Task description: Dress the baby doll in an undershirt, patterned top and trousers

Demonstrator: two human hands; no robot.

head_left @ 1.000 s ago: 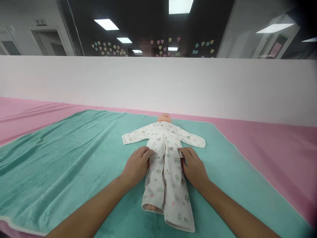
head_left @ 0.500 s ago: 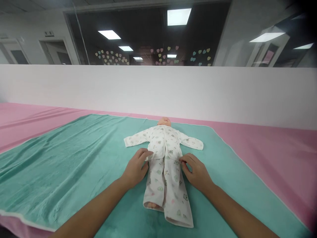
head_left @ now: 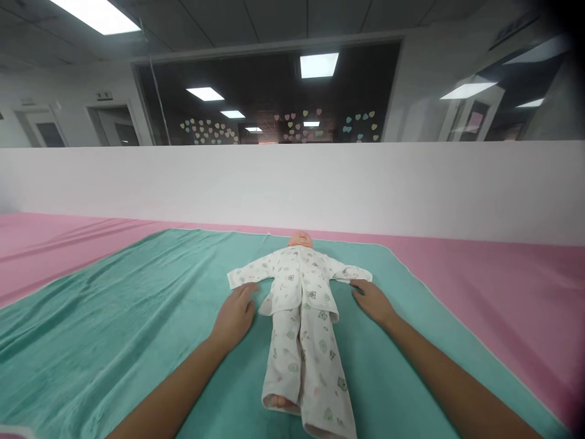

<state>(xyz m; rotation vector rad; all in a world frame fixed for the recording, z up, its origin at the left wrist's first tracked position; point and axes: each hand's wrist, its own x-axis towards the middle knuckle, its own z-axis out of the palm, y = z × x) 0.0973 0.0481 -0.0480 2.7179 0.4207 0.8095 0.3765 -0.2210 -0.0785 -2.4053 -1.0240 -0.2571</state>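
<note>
A baby doll [head_left: 300, 239] in a white printed top [head_left: 299, 281] and matching trousers [head_left: 304, 360] lies face up on a teal blanket [head_left: 114, 323], head away from me. My left hand [head_left: 234, 314] rests flat on the blanket just below the doll's left-side sleeve, fingers stretched out. Flat and open too, my right hand [head_left: 372, 300] lies beside the other sleeve's cuff. Neither hand holds anything. A bare doll foot shows at the left trouser leg's end.
The blanket lies on a pink sheet [head_left: 493, 286] covering the surface. A white partition wall [head_left: 292, 183] runs across behind it. Above that is a dark window [head_left: 269, 97] with paper hearts stuck on it.
Both hands have left the hem of the doll's top at the waist and moved outward and away to lie flat near the sleeves. The camera has tilted up.
</note>
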